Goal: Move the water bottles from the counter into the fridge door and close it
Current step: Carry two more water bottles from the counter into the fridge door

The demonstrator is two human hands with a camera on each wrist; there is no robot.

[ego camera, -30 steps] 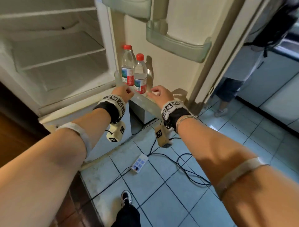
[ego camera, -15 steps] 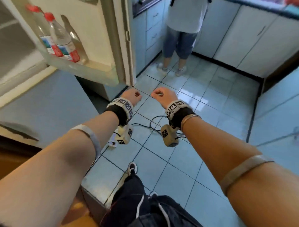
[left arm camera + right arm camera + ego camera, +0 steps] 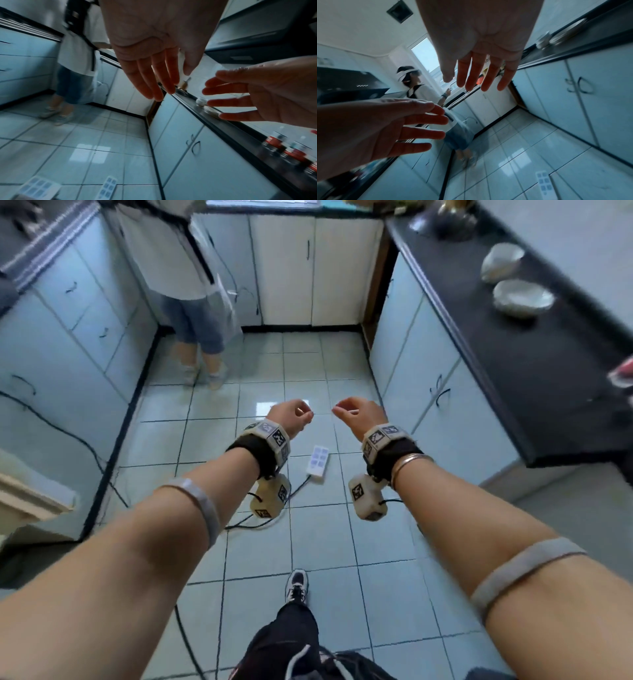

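while both arms reach out level in the head view, my left hand point(image 3: 289, 419) and right hand point(image 3: 359, 417) hang side by side over the tiled floor, a small gap between them, fingers loosely curled and holding nothing. to the right of my right hand runs the dark counter point(image 3: 534, 364), with two pale bowls point(image 3: 513, 282) on it, well beyond my fingers. at the far right edge a blurred red and white shape may be a bottle, but i cannot tell. below and between my wrists a white power strip point(image 3: 318, 461) lies on the floor. ahead of my left hand another person point(image 3: 191, 302) stands by the cabinets. the fridge is not in view.

from the left wrist view, that palm is spread, fingers straight and parted, empty; my right hand reaches in from the right the same way. the water bottles point(image 3: 291, 150) stand in a blurred row on the counter, lower right of my right hand, red labels showing.

from the right wrist view, both palms again look relaxed and empty, with the cabinets on the right.

i judge the bottles full, so fairly heavy for their size, thin-walled and a bit squashy, smooth plastic. i'd wrap round the labelled middle, firm but not crushing.
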